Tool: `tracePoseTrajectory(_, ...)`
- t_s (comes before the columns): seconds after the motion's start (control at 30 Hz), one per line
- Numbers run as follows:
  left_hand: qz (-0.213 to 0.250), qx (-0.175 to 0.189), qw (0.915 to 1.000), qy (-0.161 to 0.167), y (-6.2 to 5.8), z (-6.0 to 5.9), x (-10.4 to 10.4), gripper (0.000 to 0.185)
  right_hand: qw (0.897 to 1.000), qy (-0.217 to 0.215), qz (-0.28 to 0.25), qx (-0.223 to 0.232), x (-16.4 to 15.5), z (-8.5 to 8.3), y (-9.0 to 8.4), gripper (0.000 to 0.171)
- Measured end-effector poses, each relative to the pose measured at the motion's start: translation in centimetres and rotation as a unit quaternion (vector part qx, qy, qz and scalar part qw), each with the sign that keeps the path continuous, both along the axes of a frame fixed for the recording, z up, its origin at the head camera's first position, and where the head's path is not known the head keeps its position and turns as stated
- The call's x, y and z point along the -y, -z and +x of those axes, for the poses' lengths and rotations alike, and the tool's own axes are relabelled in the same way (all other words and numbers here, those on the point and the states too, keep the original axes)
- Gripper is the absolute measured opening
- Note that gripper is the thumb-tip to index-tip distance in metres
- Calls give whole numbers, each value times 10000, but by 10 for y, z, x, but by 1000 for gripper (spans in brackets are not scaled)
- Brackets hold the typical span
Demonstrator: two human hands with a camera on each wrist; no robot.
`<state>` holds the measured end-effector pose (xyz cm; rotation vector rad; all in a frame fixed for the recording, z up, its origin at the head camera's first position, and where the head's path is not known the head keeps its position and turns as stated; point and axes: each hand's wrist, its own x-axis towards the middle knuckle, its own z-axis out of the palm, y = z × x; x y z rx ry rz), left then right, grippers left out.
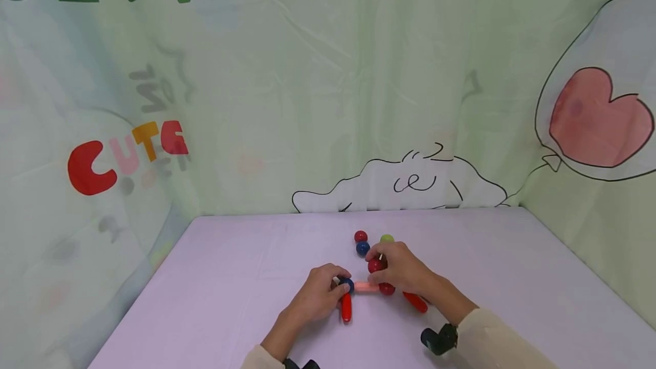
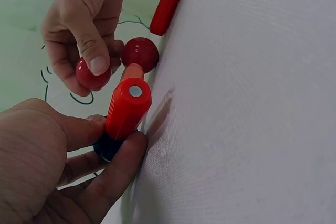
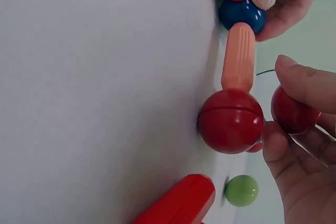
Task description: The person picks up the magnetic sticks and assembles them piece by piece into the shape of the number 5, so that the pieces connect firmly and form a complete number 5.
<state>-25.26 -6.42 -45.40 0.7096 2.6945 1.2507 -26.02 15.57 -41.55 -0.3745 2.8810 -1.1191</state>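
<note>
My left hand (image 1: 335, 289) pinches a dark blue ball (image 1: 347, 285) on the lavender table (image 1: 230, 278). A red rod (image 1: 346, 307) points from that ball toward me, and a pink rod (image 1: 366, 287) runs right from it to a red ball (image 1: 386, 288). In the left wrist view my thumb and finger (image 2: 134, 145) close round the blue ball (image 2: 107, 148) under the red rod (image 2: 128, 107). My right hand (image 1: 383, 258) holds a second red ball (image 1: 376, 265) just above the joined red ball (image 3: 231, 121). In the right wrist view the held ball (image 3: 293, 111) sits between thumb and fingers, apart from the joined one.
A loose red rod (image 1: 415, 302) lies under my right wrist. Farther back sit a red ball (image 1: 361, 237), a blue ball (image 1: 363, 249) and a green ball (image 1: 386, 238). Printed green cloth walls close in the table on three sides.
</note>
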Motion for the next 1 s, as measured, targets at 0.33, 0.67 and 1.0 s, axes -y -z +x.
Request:
tracePoseTrajectory(0.33,6,122,9999,-7,0,0,0,25,9934,-1031,129,-490,-2,11,-2,31)
tracePoseTrajectory(0.67,186,295,9994,-6,0,-1,1,26,9863,-1647,10,-42,-2,26,1,30)
tracePoseTrajectory(1.0,267,353,9990,-13,1,-1,0,25,9841,-1645,9,665,2,38,5,38)
